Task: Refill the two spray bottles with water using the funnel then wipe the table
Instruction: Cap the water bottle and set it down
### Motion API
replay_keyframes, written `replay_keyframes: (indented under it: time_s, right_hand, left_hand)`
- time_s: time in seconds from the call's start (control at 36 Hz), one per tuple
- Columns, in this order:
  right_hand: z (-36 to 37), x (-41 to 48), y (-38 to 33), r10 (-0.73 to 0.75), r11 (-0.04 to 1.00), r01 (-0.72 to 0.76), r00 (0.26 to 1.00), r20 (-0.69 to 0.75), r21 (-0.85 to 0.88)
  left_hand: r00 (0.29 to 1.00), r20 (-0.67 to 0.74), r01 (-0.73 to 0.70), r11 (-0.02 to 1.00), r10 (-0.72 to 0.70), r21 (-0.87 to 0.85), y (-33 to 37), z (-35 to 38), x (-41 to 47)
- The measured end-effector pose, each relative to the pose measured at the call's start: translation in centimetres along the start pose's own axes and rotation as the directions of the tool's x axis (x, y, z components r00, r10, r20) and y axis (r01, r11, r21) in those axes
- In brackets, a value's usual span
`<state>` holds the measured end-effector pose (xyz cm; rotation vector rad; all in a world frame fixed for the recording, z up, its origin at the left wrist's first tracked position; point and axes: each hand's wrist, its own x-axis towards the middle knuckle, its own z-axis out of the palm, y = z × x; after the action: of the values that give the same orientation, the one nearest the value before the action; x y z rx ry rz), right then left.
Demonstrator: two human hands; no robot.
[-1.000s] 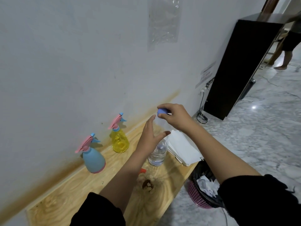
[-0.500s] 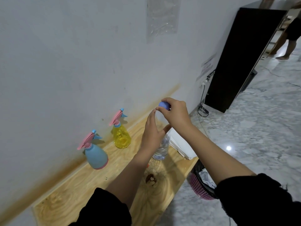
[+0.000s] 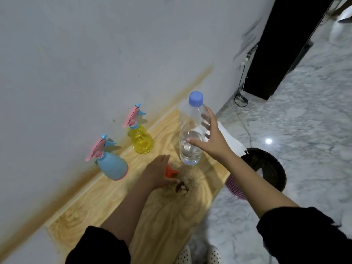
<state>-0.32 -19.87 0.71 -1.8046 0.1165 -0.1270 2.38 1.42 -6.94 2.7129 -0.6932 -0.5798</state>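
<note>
While both spray bottles, blue (image 3: 111,165) and yellow (image 3: 142,140), stand capped along the worktop's (image 3: 91,204) wall edge, refilling looks unstarted; wiping also remains. Count: two spray bottles, one orange funnel (image 3: 170,171), one water bottle (image 3: 191,130), capped. Left hand (image 3: 157,174) rests over the funnel, fingers loosely curled; firm grip uncertain. Right hand (image 3: 211,139), fingers spread open, loosely touches the water bottle near the worktop's right edge.

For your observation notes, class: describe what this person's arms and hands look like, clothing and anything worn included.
Both arms wear black sleeves pushed up near the elbows, so the forearms are bare. The left hand and right hand are bare too: no gloves, and no rings, watch or bracelets visible. No markings show on the sleeves.
</note>
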Motion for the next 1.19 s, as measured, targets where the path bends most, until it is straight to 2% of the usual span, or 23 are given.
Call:
replay_keyframes:
  time_s: [0.11, 0.17, 0.25, 0.47, 0.67, 0.78, 0.94, 1.19]
  right_hand:
    - [1.0, -0.1, 3.2, 0.065, 0.996, -0.066, 0.998, -0.028, -0.058]
    - [1.6, 0.2, 4.0, 0.078, 0.992, -0.084, 0.995, -0.059, -0.092]
    - [2.4, 0.6, 4.6, 0.127, 0.989, -0.131, 0.990, -0.066, -0.066]
    - [3.2, 0.5, 4.8, 0.116, 0.992, -0.121, 0.988, -0.103, -0.045]
    - [3.4, 0.1, 5.3, 0.117, 0.981, -0.139, 0.981, -0.157, -0.137]
    - [3.6, 0.3, 5.2, 0.116, 0.977, -0.151, 0.969, -0.217, -0.151]
    - [3.9, 1.0, 5.3, 0.120, 0.976, -0.160, 0.962, -0.246, -0.149]
    - [3.0, 7.3, 4.0, 0.052, 0.983, -0.078, 0.987, -0.154, -0.168]
  left_hand:
    - [0.997, 0.080, -0.028, 0.976, 0.011, 0.217, -1.0, 1.6, 0.9]
    - [0.993, 0.117, -0.047, 0.959, 0.015, 0.278, -1.2, 1.9, 1.4]
    - [0.994, 0.101, -0.079, 0.940, 0.048, 0.331, -1.2, 1.9, 2.0]
    - [0.998, 0.011, -0.057, 0.971, 0.056, 0.231, -1.5, 2.0, 2.5]
    - [0.984, -0.171, -0.022, 0.992, 0.043, 0.123, -2.1, 2.2, 2.0]
    - [0.982, -0.179, 0.046, 0.997, -0.057, -0.064, -2.4, 2.2, 1.5]
    - [0.967, -0.171, 0.114, 0.924, -0.187, -0.365, -2.1, 2.0, 1.6]
    - [0.903, -0.301, 0.138, 0.869, -0.307, -0.474, -1.9, 2.6, 5.5]
